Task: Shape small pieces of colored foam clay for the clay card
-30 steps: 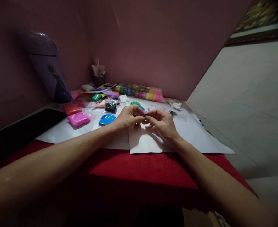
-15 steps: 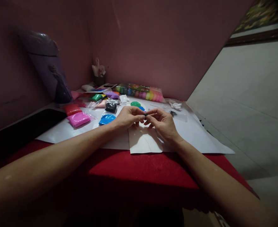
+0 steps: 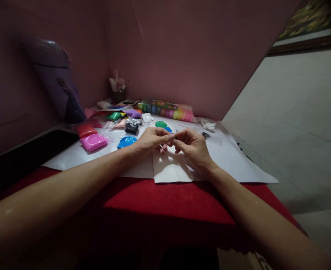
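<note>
My left hand (image 3: 153,141) and my right hand (image 3: 192,147) meet fingertip to fingertip above a white paper (image 3: 169,172) near the table's front. Between the pinched fingers a small dark piece (image 3: 175,138) shows, mostly hidden; a bit of purple is beside it. Just behind the hands, a green textured patch (image 3: 161,124) and a blue patch (image 3: 168,129) lie on the white sheet. A bag of blue clay (image 3: 127,141) rests left of my left hand, with a bag of black clay (image 3: 132,127) behind it.
Pink clay (image 3: 94,142) and red clay (image 3: 86,130) in bags lie at left, near a black panel (image 3: 33,150). Toward the wall is a long pack of coloured clay (image 3: 166,109). Black scraps (image 3: 205,135) and crumpled tissue (image 3: 208,124) are at right.
My fingertips have shifted slightly around the small dark piece, and less of it shows. The left fingers now overlap it more. Both hands remain in nearly the same place.
</note>
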Tool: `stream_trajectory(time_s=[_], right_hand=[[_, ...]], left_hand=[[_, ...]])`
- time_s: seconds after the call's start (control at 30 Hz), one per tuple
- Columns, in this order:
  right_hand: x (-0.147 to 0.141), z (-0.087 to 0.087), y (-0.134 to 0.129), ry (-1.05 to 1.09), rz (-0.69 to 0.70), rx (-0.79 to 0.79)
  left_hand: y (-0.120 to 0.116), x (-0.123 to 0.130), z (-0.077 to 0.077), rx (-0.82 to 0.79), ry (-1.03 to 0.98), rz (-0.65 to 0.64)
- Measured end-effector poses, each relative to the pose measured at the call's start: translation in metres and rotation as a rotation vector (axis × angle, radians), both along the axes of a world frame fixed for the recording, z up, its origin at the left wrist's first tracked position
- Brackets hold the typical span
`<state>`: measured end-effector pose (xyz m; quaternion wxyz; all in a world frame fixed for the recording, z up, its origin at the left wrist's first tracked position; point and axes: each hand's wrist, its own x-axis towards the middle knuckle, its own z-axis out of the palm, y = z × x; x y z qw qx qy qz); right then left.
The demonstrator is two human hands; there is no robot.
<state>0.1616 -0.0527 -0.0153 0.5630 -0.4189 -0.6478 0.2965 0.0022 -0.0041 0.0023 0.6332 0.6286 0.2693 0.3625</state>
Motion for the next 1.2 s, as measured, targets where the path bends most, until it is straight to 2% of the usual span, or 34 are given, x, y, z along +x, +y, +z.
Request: stream_trajectory(time_s=[0.33,0.53,0.8,1.03,1.2], right_hand=[[-0.0019,-0.001,0.0,-0.026,-0.011,0.005],[-0.0021,0.0024,0.0012,0.104,0.015,-0.068],[0.0027,0.0029,0.0057,0.279,-0.068,-0.14],[0.0049,0.0032,0.0066,0.276,-0.178,-0.08],[0.0043,0.002,0.0076,0.177,-0.174,-0.022]], left_hand=[[0.0,0.0007,0.0027,-0.025,0.059,0.001],[0.0013,0.0005,0.001,-0.056,-0.013,0.006],[0.0031,0.0013,-0.0006,-0.046,-0.036,0.058],[0.0025,-0.0017,-0.0012,-0.066,-0.051,0.066],[0.0038,-0.0003,-0.0012,-0.075,-0.075,0.024]])
